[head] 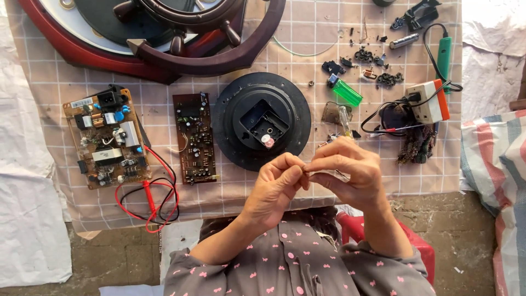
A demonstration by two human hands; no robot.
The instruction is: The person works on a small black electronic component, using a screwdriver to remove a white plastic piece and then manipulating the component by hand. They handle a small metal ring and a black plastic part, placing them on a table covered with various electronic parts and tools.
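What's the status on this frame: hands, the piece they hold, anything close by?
Left hand and right hand pinch one tiny part between fingertips; too small to identify. Black round housing lies right behind. Nothing blocking.

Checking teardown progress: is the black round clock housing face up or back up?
Back up. The black round housing lies flat on the checked cloth, its square rear recess facing the camera, open, with a small pinkish part inside.
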